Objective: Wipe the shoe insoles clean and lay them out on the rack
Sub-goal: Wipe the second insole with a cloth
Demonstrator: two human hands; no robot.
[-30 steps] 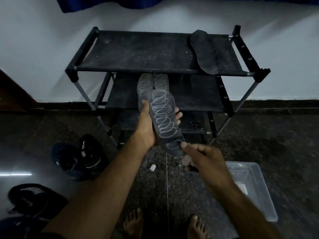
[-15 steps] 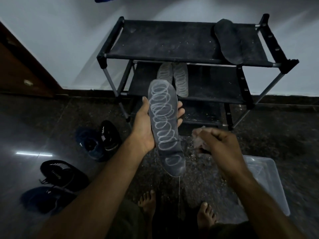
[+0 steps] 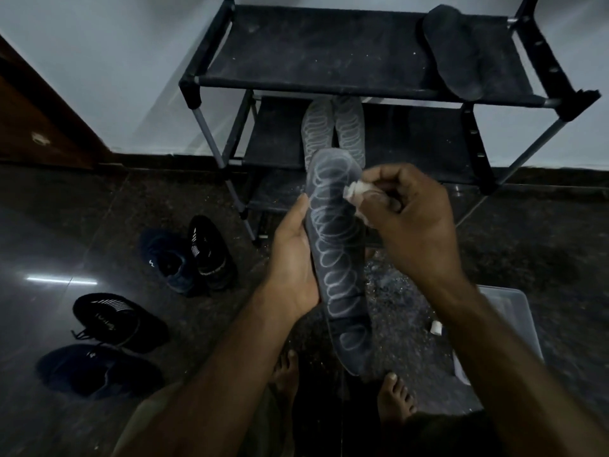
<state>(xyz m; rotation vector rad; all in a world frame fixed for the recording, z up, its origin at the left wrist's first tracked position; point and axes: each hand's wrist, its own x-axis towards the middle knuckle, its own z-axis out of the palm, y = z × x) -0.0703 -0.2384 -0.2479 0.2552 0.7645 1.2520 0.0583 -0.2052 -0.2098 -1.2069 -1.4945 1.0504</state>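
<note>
1. Head view, hands: left hand (image 3: 293, 258) cradles the insole (image 3: 339, 258) from its left edge and underside, fingers wrapped behind it, thumb along the near edge. The insole is held in the air in front of the rack (image 3: 329, 90), toe end up and heel end down towards the bare feet.
2. Head view, wiping: right hand (image 3: 412, 219) pinches a small pale cloth (image 3: 354, 196) between thumb and curled fingers – tight grip, cloth pressed on the upper right edge of the insole, near the toe. My read: the wipe stroke is at its start, at the top of the sole.
3. Head view, rack: two looped-pattern insoles (image 3: 333, 130) lie side by side on the middle shelf, and one dark insole (image 3: 461, 51) lies at the right end of the top shelf. So three look laid out already.
4. Head view, floor: two pairs of dark shoes (image 3: 188, 255) stand to the left. A clear plastic tub (image 3: 514, 318) sits at the right, and a small white scrap (image 3: 435, 327) lies beside it.
5. Progress: the insole in hand is mid-wipe and not yet placed – I would guess it pairs with the one on top. Can't tell whether the shoes on the floor hold more insoles.
</note>
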